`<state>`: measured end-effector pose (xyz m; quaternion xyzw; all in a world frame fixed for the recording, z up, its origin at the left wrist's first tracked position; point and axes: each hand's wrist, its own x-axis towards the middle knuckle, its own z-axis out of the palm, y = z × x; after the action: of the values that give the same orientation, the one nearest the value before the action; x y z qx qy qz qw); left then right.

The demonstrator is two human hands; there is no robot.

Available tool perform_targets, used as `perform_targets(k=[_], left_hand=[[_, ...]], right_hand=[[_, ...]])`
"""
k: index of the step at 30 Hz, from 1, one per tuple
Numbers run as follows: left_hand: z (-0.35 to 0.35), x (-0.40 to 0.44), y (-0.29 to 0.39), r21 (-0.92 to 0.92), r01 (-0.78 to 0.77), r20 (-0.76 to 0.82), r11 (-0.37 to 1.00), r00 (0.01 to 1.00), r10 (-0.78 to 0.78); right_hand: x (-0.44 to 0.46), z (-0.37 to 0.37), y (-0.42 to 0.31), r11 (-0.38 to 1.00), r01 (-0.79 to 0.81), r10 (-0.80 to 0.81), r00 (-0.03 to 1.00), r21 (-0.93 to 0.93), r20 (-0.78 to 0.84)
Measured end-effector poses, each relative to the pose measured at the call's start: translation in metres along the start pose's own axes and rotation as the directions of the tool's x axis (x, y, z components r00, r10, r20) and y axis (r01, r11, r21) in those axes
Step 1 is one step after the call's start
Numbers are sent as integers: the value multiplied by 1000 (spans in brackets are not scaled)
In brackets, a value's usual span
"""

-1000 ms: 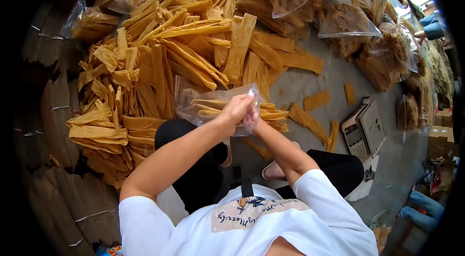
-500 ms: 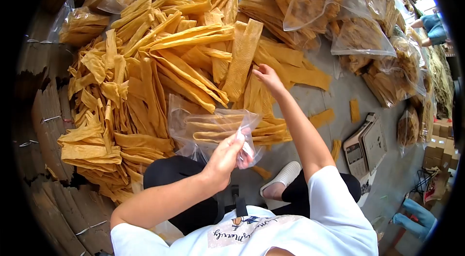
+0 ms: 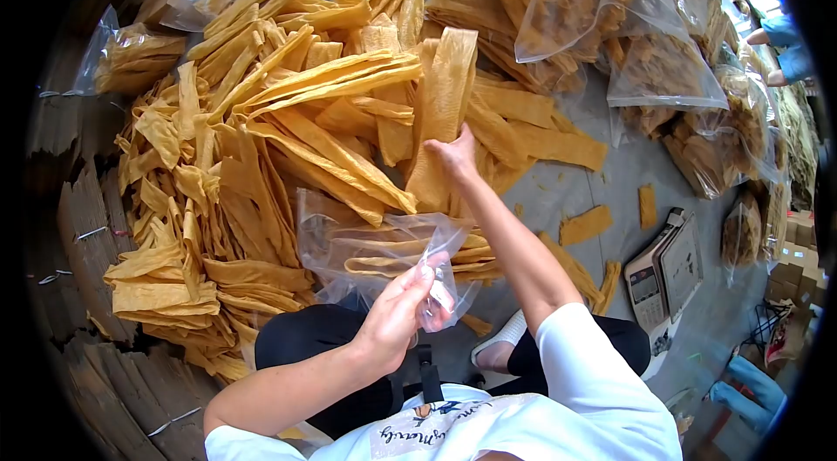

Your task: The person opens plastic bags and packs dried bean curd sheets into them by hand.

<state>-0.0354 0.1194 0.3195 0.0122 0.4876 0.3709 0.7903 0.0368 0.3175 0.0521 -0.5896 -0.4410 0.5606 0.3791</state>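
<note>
My left hand is closed on the gathered edge of a clear plastic bag, with a small white patch near the fingers. Several folded yellow strips lie inside or behind the bag; I cannot tell which. Farther forward, my right hand grips a broad, wrinkled yellow strip, like dried tofu skin, its thumb lying across the front and the other fingers mostly hidden. That strip lies lengthwise on a large heap of similar strips, which spreads ahead and to the left.
Filled clear bags are stacked at the back right. A weighing scale stands on the grey floor to the right, near loose strip pieces. Flattened cardboard lines the left side. Another person's sleeve shows at far right.
My right hand has come down onto the broad strip from just right of it and closed on its edge. My left hand still holds the bag, slightly lower in view.
</note>
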Motion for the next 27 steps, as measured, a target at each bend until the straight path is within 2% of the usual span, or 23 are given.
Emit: perform_targets(k=[1, 3, 5, 7, 8, 9, 11, 12, 13, 15, 16, 17, 20, 21, 23, 27], left_hand=[[0, 0, -1, 1, -4, 5, 1000, 1000, 4], [0, 1, -1, 1, -8, 10, 1000, 1000, 8], [1, 1, -1, 18, -16, 14, 1000, 1000, 16], [2, 1, 0, 27, -7, 14, 1000, 1000, 7], [3, 1, 0, 36, 1, 12, 999, 1000, -2], [4, 2, 0, 38, 0, 14, 999, 1000, 0], [5, 3, 1, 46, 1, 7, 999, 1000, -1], [6, 4, 1, 49, -2, 6, 999, 1000, 2], [6, 6, 0, 42, -1, 3, 999, 1000, 1], [8, 8, -1, 34, 4, 0, 999, 1000, -4], [9, 8, 0, 42, 5, -14, 999, 1000, -4], [10, 9, 1, 51, 5, -27, 999, 1000, -3], [12, 12, 0, 58, -13, -31, 998, 999, 14], [13, 12, 0, 64, -21, -42, 998, 999, 24], [11, 15, -2, 62, -42, -21, 997, 999, 44], [7, 20, -8, 93, -83, -52, 992, 995, 89]], right_hand=[[-5, -16, -30, 988, -16, 18, 1000, -155, 13], [-2, -45, -64, 992, 20, -15, 999, -127, 44], [19, -78, -82, 978, 68, -32, 983, -196, 181], [37, -107, -90, 952, 56, 61, 928, -300, 368], [48, -115, -84, 952, 59, 58, 928, -299, 367], [59, -120, -69, 883, 160, 26, 922, -441, 387], [82, -125, -20, 658, 345, -23, 898, -669, 440], [86, -124, 12, 696, 452, -187, 864, -558, 467], [72, -119, 8, 697, 453, -190, 864, -556, 467], [30, -98, -12, 477, 255, -85, 966, -841, 244], [19, -95, -14, 451, 258, -124, 966, -854, 227], [11, -93, -12, 452, 257, -124, 966, -854, 225], [-10, -94, -11, 659, 106, -23, 992, -745, 120], [-17, -100, -8, 659, 107, -31, 993, -744, 116], [-32, -117, -5, 799, 125, -135, 990, -588, 27], [-83, -167, -52, 846, 150, -175, 984, -511, -2]])
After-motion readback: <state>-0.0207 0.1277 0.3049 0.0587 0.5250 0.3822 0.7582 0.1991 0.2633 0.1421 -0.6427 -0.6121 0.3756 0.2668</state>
